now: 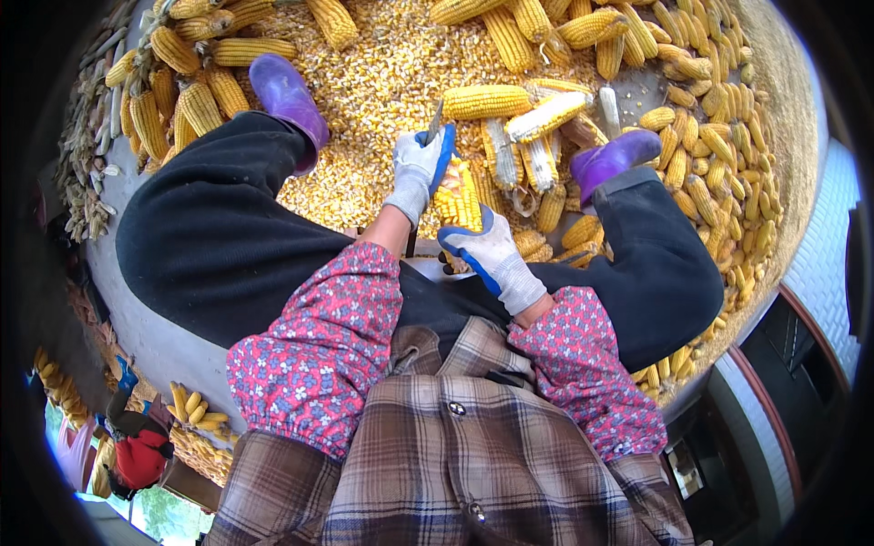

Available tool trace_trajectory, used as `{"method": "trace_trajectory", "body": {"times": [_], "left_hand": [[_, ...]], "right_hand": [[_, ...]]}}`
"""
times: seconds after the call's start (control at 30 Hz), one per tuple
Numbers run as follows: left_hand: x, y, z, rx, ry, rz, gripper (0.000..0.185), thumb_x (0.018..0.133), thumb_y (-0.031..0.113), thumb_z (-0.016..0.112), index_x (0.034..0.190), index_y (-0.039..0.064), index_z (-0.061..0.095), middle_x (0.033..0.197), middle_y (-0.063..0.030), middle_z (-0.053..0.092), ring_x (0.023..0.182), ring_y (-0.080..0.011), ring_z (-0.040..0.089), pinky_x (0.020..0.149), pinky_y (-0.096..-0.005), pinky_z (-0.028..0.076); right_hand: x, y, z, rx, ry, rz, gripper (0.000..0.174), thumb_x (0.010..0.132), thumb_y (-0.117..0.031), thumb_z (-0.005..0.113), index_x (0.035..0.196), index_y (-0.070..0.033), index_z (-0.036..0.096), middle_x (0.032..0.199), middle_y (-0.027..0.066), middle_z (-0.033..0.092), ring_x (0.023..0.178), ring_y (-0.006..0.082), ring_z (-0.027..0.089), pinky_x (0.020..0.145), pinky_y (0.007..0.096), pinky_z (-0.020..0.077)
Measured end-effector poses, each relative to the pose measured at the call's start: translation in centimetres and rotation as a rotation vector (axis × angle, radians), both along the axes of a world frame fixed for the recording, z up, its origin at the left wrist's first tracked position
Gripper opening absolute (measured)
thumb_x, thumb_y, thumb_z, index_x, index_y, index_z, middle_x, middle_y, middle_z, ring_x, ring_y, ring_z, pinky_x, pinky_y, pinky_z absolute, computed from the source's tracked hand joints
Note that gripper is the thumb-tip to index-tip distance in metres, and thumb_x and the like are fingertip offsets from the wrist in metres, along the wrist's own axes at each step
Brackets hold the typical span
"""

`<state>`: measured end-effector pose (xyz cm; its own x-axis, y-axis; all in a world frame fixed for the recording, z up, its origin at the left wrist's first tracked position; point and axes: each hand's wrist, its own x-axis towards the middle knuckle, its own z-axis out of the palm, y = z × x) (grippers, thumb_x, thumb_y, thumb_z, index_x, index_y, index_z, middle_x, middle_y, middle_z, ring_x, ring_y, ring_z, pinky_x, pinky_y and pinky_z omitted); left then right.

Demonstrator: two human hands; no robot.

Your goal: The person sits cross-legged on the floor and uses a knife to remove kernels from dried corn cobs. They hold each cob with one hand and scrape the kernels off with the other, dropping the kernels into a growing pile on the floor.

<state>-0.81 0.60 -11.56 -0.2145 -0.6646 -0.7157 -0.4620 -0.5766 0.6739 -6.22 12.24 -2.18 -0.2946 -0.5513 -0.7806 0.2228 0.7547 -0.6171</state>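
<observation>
My left hand (418,167), in a grey knit glove with blue coating, is closed around a narrow metal tool (435,124). The tool's tip points up and away from me; its handle is hidden in the fist. Just below it, an ear of corn (459,201) with some rows stripped slants between both hands. My right hand (486,249), gloved alike, grips that ear's lower end. The left fist lies against its upper end. Beyond the hands a full yellow ear (486,102) and partly stripped ears (504,153) lie in a heap.
Loose kernels (369,82) cover the floor between my purple boots (287,102). Whole ears are piled at left (198,102) and along the right (717,143). Bare cobs and husks (95,150) lie at far left. Another person in a red top (140,457) is at lower left.
</observation>
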Motion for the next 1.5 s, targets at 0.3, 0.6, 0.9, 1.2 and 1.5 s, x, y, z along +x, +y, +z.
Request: {"method": "trace_trajectory", "body": {"times": [0.3,0.6,0.9,1.2,1.5], "left_hand": [[-0.4,-0.7,1.1,0.158,-0.009,-0.042,0.04,0.076,0.042,0.064,0.094,0.006,0.062,0.077,-0.0029,0.061,0.066,-0.0118,0.054,0.059,-0.0244,0.044],[0.8,0.4,-1.7,-0.16,-0.04,-0.003,0.039,0.074,0.04,0.063,0.064,0.002,0.062,0.053,-0.009,0.056,0.053,-0.0181,0.056,0.053,-0.0355,0.041],[0.6,-0.2,-1.6,-0.101,0.057,-0.044,0.033,0.078,0.036,0.065,0.066,0.005,0.065,0.056,0.0004,0.056,0.045,-0.007,0.045,0.043,-0.024,0.036],[-0.5,-0.7,-0.4,0.041,-0.045,-0.047,0.039,0.075,0.04,0.066,0.087,0.003,0.061,0.073,-0.0042,0.06,0.064,-0.0119,0.053,0.058,-0.0273,0.043],[-0.3,-0.1,-0.9,-0.21,-0.192,-0.036,0.035,0.072,0.036,0.067,0.085,0.003,0.063,0.075,-0.0131,0.064,0.064,-0.0241,0.061,0.061,-0.0356,0.046]], "right_hand": [[-0.4,-1.9,-5.6,0.141,0.152,0.315,0.051,0.064,-0.02,0.071,0.106,0.0,0.051,0.082,0.0124,0.063,0.075,0.0217,0.062,0.068,0.0316,0.0495],[0.7,-1.8,-1.9,0.142,0.459,0.376,0.049,0.065,-0.021,0.071,0.102,0.001,0.048,0.086,0.0175,0.061,0.081,0.0292,0.061,0.072,0.0377,0.0481],[-0.1,1.1,-2.1,-0.102,-0.355,-0.257,0.046,0.064,-0.012,0.076,0.103,0.0,0.054,0.087,0.0048,0.064,0.076,0.0131,0.061,0.069,0.0269,0.0497],[-0.2,-1.4,-6.4,0.149,0.137,0.167,0.05,0.059,-0.02,0.075,0.099,-0.002,0.053,0.081,0.0103,0.063,0.068,0.0184,0.062,0.061,0.0298,0.0504],[0.5,-2.5,-5.3,-0.013,0.122,0.188,0.042,0.064,-0.012,0.071,0.099,-0.002,0.052,0.082,0.0101,0.062,0.07,0.0196,0.062,0.063,0.03,0.0516]]}}
